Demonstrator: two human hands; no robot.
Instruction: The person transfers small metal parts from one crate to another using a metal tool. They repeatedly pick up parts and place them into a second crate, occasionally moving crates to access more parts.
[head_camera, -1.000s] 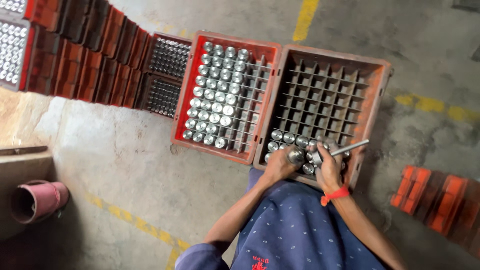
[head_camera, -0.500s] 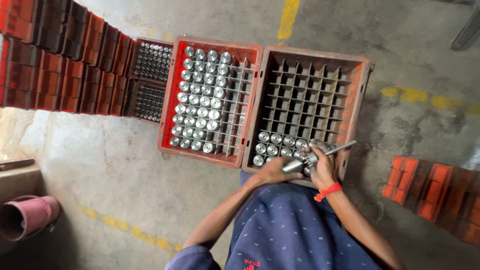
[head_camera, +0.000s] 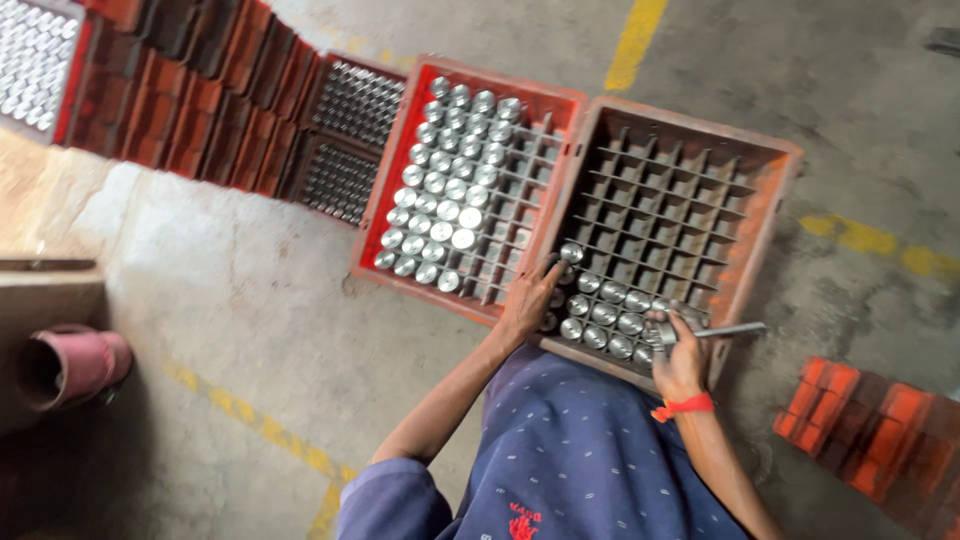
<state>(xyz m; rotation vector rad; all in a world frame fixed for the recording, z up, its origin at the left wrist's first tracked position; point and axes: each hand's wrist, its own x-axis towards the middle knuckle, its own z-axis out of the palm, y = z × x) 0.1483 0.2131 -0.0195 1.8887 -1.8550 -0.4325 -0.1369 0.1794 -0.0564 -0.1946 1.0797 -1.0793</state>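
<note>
While the person leans over two crates on the grey floor, the left hand (head_camera: 528, 300) reaches down at the near edge where the crates meet, its fingers bent around a shiny metal cylinder (head_camera: 571, 252) at the left side of the brown crate (head_camera: 770, 215), though I cannot tell for sure if the fingers are closed tight on it. The right hand (head_camera: 680, 362), with a red band (head_camera: 684, 406) at the wrist, is wrapped around a thin metal rod (head_camera: 730, 329) that sticks out to the right, low in the middle of the frame. Near both hands, two short rows of round silver pieces (head_camera: 600, 318) sit in the bottom slots of the brown crate, and the rest of its slots are bare. Just to the left, touching it, the red crate (head_camera: 400, 160) is mostly full of the same shiny pieces. More red crates are stacked at the upper left, and a pink pipe (head_camera: 70, 365) lies at the left edge. I think a piece could slip and drop between the dividers crooked, because the metal looks smooth and the slots are snug. The rod could also knock a piece already in place.
</note>
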